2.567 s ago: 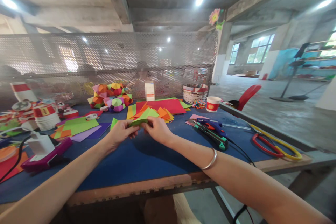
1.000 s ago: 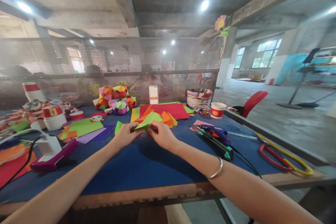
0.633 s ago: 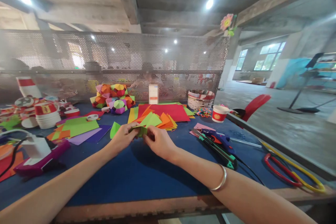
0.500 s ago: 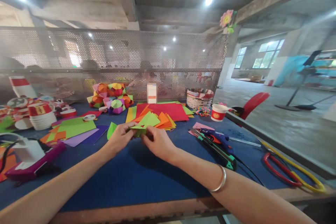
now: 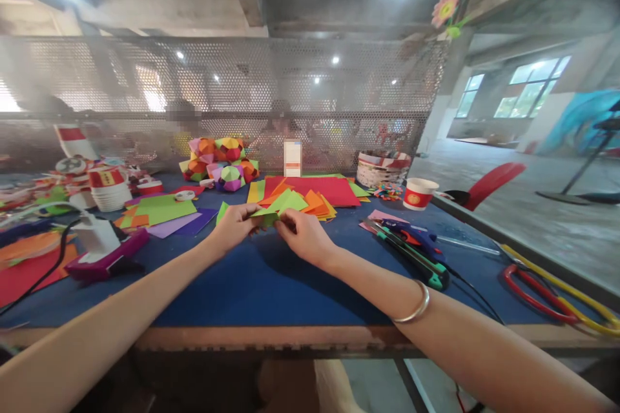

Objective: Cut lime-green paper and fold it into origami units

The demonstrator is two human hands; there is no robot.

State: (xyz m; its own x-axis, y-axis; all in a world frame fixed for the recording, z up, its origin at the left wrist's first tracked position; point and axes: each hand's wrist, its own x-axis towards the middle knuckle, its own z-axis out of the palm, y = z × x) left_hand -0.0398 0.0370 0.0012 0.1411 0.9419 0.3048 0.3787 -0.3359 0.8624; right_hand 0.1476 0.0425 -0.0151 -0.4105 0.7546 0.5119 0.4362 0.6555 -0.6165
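Note:
Between my two hands is a small piece of green paper (image 5: 267, 219), held just above the blue tabletop. My left hand (image 5: 236, 224) pinches its left side, fingers curled over it. At the other side my right hand (image 5: 301, 232) grips the paper's edge between thumb and fingers. Right behind the hands lie light green folded pieces (image 5: 289, 200) and a fan of orange pieces (image 5: 317, 204), in front of red paper sheets (image 5: 334, 190). Another folded green piece (image 5: 221, 211) stands partly hidden behind my left hand.
Colourful paper balls (image 5: 227, 171) are piled at the back. A utility knife (image 5: 416, 258), red-and-yellow scissors (image 5: 542, 293), a paper cup (image 5: 419, 195) and a woven basket (image 5: 382, 169) are on the right. A purple power strip (image 5: 109, 258) and stacked cups (image 5: 110, 190) sit left.
The camera view has tilted down and turned a little left, showing more of the table's front edge. Both hands keep hold of the green paper, with only slight finger movement.

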